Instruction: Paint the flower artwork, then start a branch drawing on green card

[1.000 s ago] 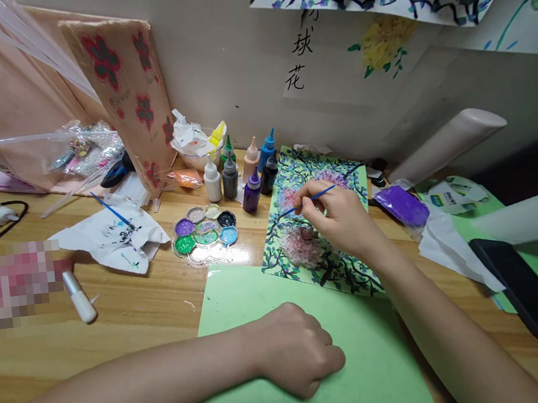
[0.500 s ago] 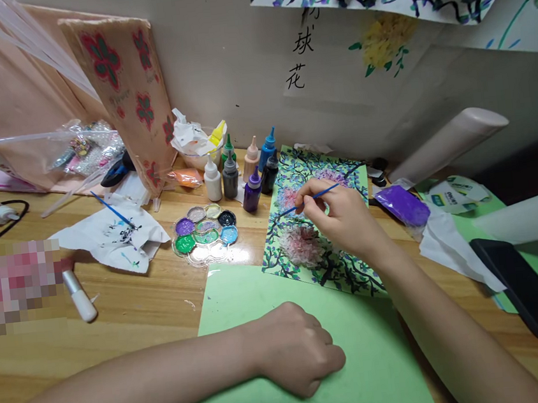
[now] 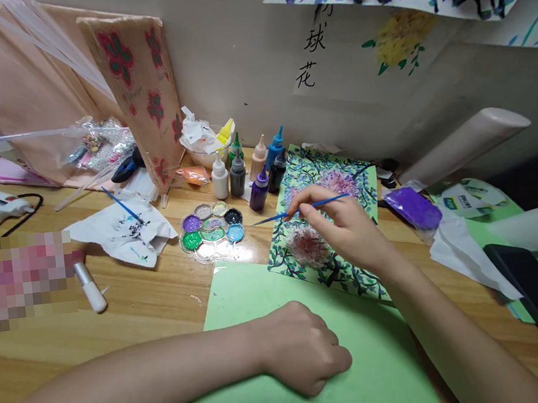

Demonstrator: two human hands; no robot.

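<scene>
Right hand: from where I stand, this hand (image 3: 341, 227) hangs over the painted sheet (image 3: 341, 271), its grip pinching a slim blue paintbrush (image 3: 318, 204) between thumb and fingers.
Blue paintbrush: it runs mostly crosswise, handle end off to the right past the knuckles, bristle end reaching left beyond the painted sheet's edge.
Bristle tip: the one relation to watch is here, for it points at the flower-shaped palette (image 3: 206, 252) and sits just beside that palette's right side, near the light-blue well (image 3: 235, 232); whether it touches the worktop (image 3: 159, 306) or hovers, I cannot tell.
Palette: it lies left of the right grip, well nearer to that hand than to the other.
Left hand: curled into a fist (image 3: 308, 351), knuckles up, on the plain green sheet (image 3: 243, 300); I see nothing in it, though its palm is hidden.
Painted sheet: dark branches and small leaves, with a pinkish tufted bloom (image 3: 308, 245) below the right hand and a purple-pink one (image 3: 339, 182) behind it.
Paint bottles: a cluster stands behind the palette, the purple bottle (image 3: 259, 190) foremost.
Stained tissue: left of the palette, this white paper (image 3: 99, 231) carries a second blue brush (image 3: 122, 205).
</scene>
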